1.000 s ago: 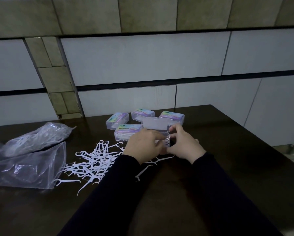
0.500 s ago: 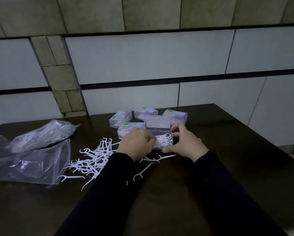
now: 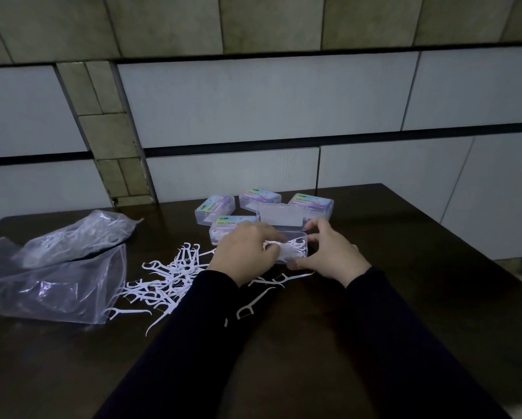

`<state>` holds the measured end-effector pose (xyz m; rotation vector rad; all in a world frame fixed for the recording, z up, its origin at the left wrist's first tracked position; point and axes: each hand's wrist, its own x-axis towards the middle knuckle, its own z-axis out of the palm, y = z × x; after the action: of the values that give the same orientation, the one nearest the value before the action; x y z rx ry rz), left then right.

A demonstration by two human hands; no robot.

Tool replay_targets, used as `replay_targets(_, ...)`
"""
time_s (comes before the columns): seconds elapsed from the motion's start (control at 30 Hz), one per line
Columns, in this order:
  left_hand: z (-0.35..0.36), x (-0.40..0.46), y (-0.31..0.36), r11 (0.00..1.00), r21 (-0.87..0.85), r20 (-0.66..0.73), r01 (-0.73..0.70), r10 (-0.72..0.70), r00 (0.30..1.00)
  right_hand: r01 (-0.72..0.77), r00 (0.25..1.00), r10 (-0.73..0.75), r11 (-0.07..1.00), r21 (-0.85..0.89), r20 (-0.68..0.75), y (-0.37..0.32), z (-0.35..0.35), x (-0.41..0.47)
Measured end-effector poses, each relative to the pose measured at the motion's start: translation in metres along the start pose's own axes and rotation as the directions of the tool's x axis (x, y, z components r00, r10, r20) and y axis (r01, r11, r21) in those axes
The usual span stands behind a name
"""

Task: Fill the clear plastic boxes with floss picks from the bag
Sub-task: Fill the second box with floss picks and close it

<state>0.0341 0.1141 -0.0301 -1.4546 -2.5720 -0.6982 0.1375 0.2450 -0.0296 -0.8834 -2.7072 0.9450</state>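
Clear plastic open box [image 3: 296,247] sits at frame centre, its lid up. The right hand [image 3: 329,254] grips its right end; the left hand [image 3: 244,252] pinches floss picks [image 3: 290,247] into it. Loose picks [image 3: 166,279] and bag [image 3: 57,285] lie left, four closed boxes [image 3: 216,205] behind.

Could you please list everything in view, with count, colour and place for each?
open box: one, clear, lid up, table centre, part filled with picks, between the hands.
closed boxes: four, clear with pastel labels, behind and left of the open box.
loose picks: a scattered pile, white, on the table left of the hands; a few lie by the sleeves.
bags: two, clear plastic, table's left; the rear one holds picks.
table: one, dark brown.
wall: white and grey-green tiles, behind the table.
left hand: over the open box's left end, fingers on the picks inside.
right hand: holds the open box's right end.
sleeves: two, dark.
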Motion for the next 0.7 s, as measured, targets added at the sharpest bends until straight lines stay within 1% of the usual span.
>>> replay_targets(0.07, 0.001, 0.001, 0.001, 0.999, 0.037, 0.047, -0.017, 0.015, 0.999, -0.002, 1.000, 0.002, 1.000, -0.003, 0.003, 0.000, 0.000, 0.000)
replay_targets(0.13, 0.003, 0.003, -0.002, 0.998, 0.056, 0.057, 0.011, -0.015, 0.998, -0.009, 1.000, 0.009, 1.000, -0.004, -0.001, 0.000, -0.001, 0.000)
replay_targets(0.23, 0.002, 0.003, -0.007, 0.999, 0.032, 0.041, 0.039, -0.040, 0.998, -0.016, 1.000, 0.016, 1.000, -0.022, -0.010, 0.000, 0.000, 0.000)
replay_targets(0.37, 0.000, 0.001, -0.007, 0.999, -0.010, 0.031, 0.041, -0.040, 0.999, -0.020, 1.000, 0.018, 0.995, -0.098, -0.021, -0.003, 0.000, -0.003)
replay_targets(0.43, -0.002, -0.001, -0.010, 0.995, -0.077, 0.009, 0.069, -0.068, 0.998, -0.034, 0.996, 0.020, 0.986, -0.165, -0.084, -0.006, 0.000, -0.007)
replay_targets(0.5, -0.006, -0.005, -0.015, 0.988, -0.111, -0.019, 0.104, -0.107, 0.994, -0.035, 0.983, -0.009, 0.970, -0.240, -0.182, -0.011, 0.001, -0.011)
replay_targets(0.57, -0.011, -0.010, -0.020, 0.984, -0.102, -0.054, 0.144, -0.150, 0.987, 0.004, 0.975, -0.067, 0.959, -0.282, -0.213, -0.017, 0.003, -0.016)
replay_targets(0.7, -0.016, -0.018, -0.030, 0.962, -0.030, -0.148, 0.272, -0.274, 0.950, 0.164, 0.974, -0.199, 0.948, -0.271, -0.104, -0.034, 0.014, -0.028)
